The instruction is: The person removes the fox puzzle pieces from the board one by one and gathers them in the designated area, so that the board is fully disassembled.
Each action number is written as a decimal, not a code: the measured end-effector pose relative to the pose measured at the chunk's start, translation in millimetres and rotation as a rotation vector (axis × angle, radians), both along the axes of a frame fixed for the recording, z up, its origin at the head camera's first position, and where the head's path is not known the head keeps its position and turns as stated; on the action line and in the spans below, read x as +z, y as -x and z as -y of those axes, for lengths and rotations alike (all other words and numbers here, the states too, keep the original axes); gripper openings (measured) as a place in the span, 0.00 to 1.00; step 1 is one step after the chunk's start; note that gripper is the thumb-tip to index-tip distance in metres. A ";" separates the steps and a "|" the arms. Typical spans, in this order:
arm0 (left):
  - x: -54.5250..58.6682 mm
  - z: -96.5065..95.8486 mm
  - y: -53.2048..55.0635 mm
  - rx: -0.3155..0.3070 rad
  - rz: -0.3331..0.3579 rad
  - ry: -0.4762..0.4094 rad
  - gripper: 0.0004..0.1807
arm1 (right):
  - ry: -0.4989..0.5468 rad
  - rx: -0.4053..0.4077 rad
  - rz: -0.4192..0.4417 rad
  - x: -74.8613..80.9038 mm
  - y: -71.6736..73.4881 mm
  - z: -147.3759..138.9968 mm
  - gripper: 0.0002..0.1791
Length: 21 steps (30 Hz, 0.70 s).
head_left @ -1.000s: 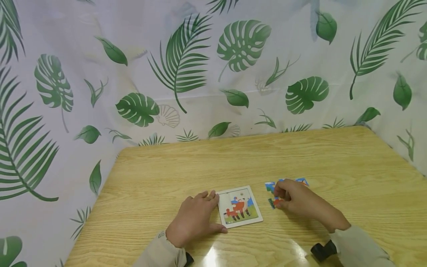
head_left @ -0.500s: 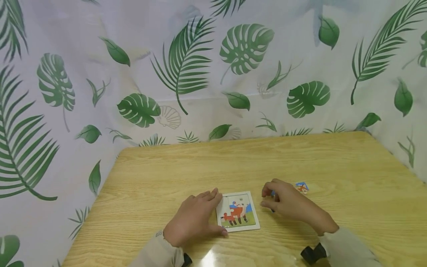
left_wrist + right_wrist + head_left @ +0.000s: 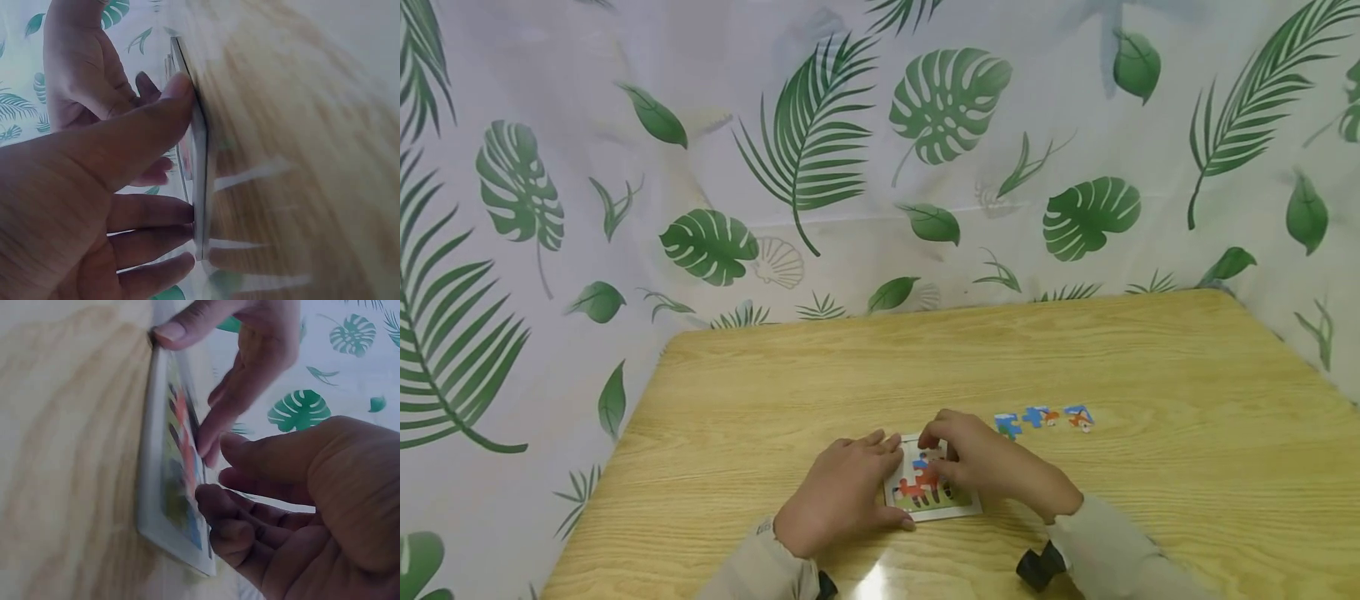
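A small square jigsaw puzzle board with a white frame and a red animal picture lies on the table. My left hand holds it along its left side, thumb at the near corner and fingertips toward the far edge. My right hand is over the board's upper part, its thumb and fingers bent together in a pinch around a puzzle piece that is hidden by the fingers. In the right wrist view, the fingertips are close to the board's picture.
To the right of the board, three loose puzzle pieces lie in a row: a blue one, a blue and orange one and one with an orange animal. The wood-grain table meets a leaf-patterned cloth behind.
My right hand has picked up a puzzle piece from the group on the right and moved left with it to over the board. The left hand has stayed on the board.
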<state>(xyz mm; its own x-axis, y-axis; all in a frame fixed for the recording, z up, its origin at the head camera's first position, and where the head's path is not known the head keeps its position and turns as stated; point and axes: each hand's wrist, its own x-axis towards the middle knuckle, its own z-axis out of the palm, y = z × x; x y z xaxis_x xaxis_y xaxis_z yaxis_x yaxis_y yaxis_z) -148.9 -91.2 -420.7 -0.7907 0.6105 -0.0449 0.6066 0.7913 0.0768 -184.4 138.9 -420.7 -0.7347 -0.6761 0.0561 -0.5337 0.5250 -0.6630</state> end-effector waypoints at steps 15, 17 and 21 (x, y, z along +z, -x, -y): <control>-1.7 -1.0 -0.3 0.008 0.017 0.005 0.47 | -0.064 -0.056 -0.070 -9.2 -7.5 11.8 0.11; -1.9 -0.8 -0.5 0.004 0.015 0.004 0.47 | -0.065 -0.071 -0.064 -9.1 -8.1 12.7 0.11; -2.1 -1.1 -0.6 0.001 0.024 -0.005 0.47 | -0.071 -0.094 -0.039 -7.9 -9.5 13.6 0.12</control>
<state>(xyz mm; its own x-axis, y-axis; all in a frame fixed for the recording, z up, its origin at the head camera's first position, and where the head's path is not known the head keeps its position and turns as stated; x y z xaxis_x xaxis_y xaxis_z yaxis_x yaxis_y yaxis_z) -148.3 -90.1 -422.8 -0.7903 0.6097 -0.0610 0.6034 0.7917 0.0955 -174.8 125.3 -428.5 -0.7932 -0.6076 0.0400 -0.5045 0.6190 -0.6019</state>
